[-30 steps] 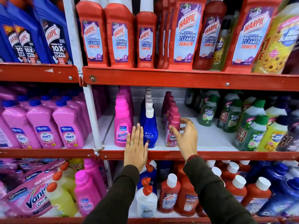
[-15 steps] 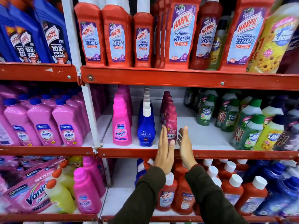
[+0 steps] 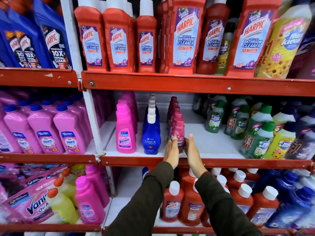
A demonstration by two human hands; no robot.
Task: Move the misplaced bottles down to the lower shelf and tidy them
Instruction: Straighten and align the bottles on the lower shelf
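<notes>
Squaring the front maroon bottle [image 3: 178, 133] on the middle shelf [image 3: 213, 161].
Left hand [image 3: 172, 150] and right hand [image 3: 191, 150], palms flat and fingers straight, press its sides without gripping. Rows appear aligned; whether misplaced bottles remain above is unclear.

**Stock around the red shelving**

Tall red plastic Harpic bathroom cleaner bottles [image 3: 183, 40] line the top shelf, with dark blue Harpic bottles [image 3: 51, 40] to their left. On the middle level, far left, pink Shakti bottles with blue caps [image 3: 69, 132] stand in rows. At lower left a pink Vanish pouch [image 3: 29, 206] lies tilted beside a yellow bottle with an orange cap [image 3: 61, 205].
</notes>
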